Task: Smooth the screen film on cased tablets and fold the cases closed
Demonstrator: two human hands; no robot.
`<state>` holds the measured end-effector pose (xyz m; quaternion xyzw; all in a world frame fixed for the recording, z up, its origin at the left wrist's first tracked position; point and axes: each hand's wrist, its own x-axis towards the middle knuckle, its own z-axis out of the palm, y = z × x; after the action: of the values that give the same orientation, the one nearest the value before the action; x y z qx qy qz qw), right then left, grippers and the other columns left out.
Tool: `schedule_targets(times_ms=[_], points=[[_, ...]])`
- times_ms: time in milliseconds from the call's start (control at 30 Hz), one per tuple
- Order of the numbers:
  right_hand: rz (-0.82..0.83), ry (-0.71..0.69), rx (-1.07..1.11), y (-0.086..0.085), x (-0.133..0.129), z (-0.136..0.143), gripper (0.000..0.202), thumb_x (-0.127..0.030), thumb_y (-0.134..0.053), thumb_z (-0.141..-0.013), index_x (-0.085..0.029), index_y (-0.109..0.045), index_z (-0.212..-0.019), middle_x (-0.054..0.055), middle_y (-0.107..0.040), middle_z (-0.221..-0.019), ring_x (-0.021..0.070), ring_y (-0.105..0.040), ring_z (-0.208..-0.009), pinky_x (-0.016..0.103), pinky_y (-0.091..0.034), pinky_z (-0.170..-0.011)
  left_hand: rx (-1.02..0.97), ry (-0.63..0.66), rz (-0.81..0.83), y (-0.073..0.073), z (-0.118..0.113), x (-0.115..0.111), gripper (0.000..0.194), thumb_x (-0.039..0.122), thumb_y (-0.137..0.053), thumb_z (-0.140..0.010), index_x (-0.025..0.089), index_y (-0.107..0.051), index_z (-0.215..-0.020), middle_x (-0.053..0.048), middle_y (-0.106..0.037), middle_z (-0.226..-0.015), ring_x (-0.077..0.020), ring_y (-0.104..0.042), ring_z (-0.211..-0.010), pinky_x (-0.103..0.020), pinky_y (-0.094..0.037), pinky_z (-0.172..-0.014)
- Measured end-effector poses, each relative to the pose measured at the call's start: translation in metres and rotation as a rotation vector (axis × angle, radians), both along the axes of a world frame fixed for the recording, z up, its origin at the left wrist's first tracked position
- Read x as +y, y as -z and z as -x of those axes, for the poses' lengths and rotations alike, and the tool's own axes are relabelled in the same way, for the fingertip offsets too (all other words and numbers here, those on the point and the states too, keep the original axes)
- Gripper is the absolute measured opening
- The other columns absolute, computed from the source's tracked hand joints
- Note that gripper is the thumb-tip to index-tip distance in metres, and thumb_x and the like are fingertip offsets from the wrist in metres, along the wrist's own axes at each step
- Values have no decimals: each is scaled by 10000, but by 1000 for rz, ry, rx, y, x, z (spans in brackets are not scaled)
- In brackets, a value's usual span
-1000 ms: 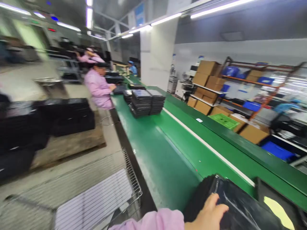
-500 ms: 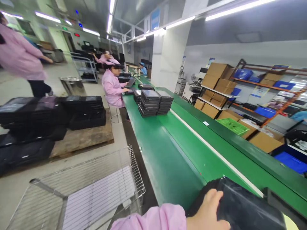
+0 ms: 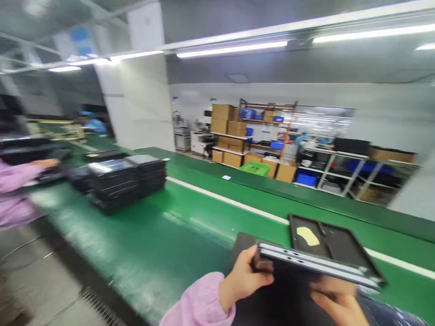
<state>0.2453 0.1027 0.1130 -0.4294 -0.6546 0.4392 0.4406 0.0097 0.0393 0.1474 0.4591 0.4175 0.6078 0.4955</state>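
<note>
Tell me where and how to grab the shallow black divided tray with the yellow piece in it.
Probably pinch the raised left rim of the black tray, coming from the left. It lies flat on the green worktop with that rim exposed, while the dark pale-edged device partly hides its near side.

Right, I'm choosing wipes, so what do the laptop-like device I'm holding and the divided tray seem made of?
The laptop-like device has smooth, silvery edges, perhaps metal or painted plastic; its dark face looks like glossy plastic or glass, since it seems to mirror fingers. The divided tray looks like matte black plastic, with dull surfaces and moulded-looking ridges, though dense foam is possible.
</note>
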Motion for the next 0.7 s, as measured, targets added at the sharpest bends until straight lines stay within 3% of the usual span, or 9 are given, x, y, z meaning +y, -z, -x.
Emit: schedule_targets(times_ms=[67,100,167,233,333,467,533,700], points=[[-35,-70,112,-6,-9,6,453,-583,-769,-589,-186,-701,-797,131,-659,-928,345,-577,-974,454,-454,-892,45,21,-47,9,3,4,530,499,-820,-439,152,-652,-802,-43,-638,-755,-150,-587,-705,-243,-497,-657],[-95,-142,190,-10,-10,10,563,-603,-775,-571,-194,-686,-947,133,-620,-1080,350,-519,-1091,465,-407,-956,68,20,-86,13,4,6,562,494,-827,-431,171,-663,-860,-51,-654,-842,-175,-603,-794,-254,-507,-724],[-154,-273,283,-15,-10,16,760,-624,-774,-566,-229,-582,-1186,125,-527,-1252,330,-480,-1155,463,-398,-971,157,1,-220,20,8,7,634,505,-833,-418,206,-673,-954,-58,-664,-971,-214,-611,-918,-268,-512,-810],[-186,-371,259,-17,-10,17,722,-607,-773,-588,-233,-596,-1179,120,-581,-1181,306,-555,-1060,432,-451,-912,263,24,-371,26,12,5,581,548,-785,-500,226,-687,-975,-58,-682,-974,-216,-633,-908,-272,-526,-819],[-244,-447,233,-13,-13,12,464,-525,-777,-645,-220,-691,-984,93,-675,-947,266,-627,-891,373,-496,-817,408,133,-567,30,16,2,430,551,-672,-664,254,-697,-974,-44,-710,-896,-186,-668,-822,-244,-544,-780],[-239,-504,333,-4,-18,7,388,-406,-800,-672,-233,-668,-994,77,-670,-980,251,-621,-923,373,-489,-825,491,146,-730,26,17,-2,413,506,-648,-713,299,-653,-1070,-42,-711,-935,-185,-677,-850,-239,-551,-763],[-225,-504,328,-2,-20,7,377,-372,-803,-678,-221,-661,-993,84,-667,-991,256,-615,-941,390,-483,-837,490,138,-714,22,15,-7,394,495,-647,-717,300,-665,-1059,-54,-713,-923,-199,-681,-817,-264,-560,-730],[-223,-476,279,-6,-23,6,323,-357,-777,-712,-232,-666,-988,75,-670,-985,253,-614,-942,400,-473,-837,462,24,-420,7,4,-22,327,561,-635,-688,327,-728,-895,-64,-716,-859,-243,-677,-786,-342,-551,-725]])
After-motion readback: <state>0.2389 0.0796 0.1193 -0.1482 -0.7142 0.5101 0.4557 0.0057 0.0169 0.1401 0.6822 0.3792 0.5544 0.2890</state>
